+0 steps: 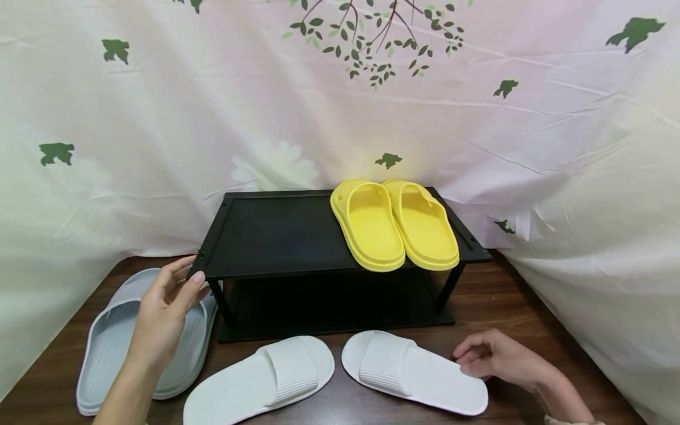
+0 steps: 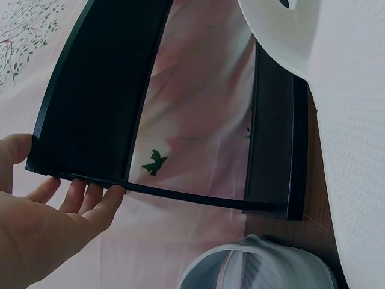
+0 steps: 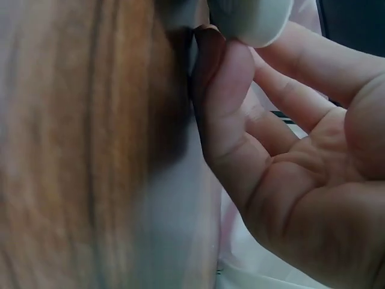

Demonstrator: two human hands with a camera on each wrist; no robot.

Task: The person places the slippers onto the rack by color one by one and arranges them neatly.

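At the left front corner of a black two-tier shoe rack (image 1: 276,233), my left hand (image 1: 162,313) grips the top shelf's edge. In the left wrist view its thumb lies on the shelf's front edge (image 2: 37,135), the fingers along the side edge. Two white slippers lie before the rack, toes facing each other: a left one (image 1: 228,389) and a right one (image 1: 438,381). My right hand (image 1: 502,357) pinches the right slipper's heel end; the right wrist view has the heel (image 3: 255,21) at the fingertips. That slipper's underside is hidden.
A pair of yellow clogs (image 1: 374,236) stands on the rack's top shelf at the right. Grey slippers (image 1: 111,342) lie on the wooden floor (image 1: 510,301) left of the rack, partly behind my left arm. A patterned cloth (image 1: 175,136) hangs behind and at both sides.
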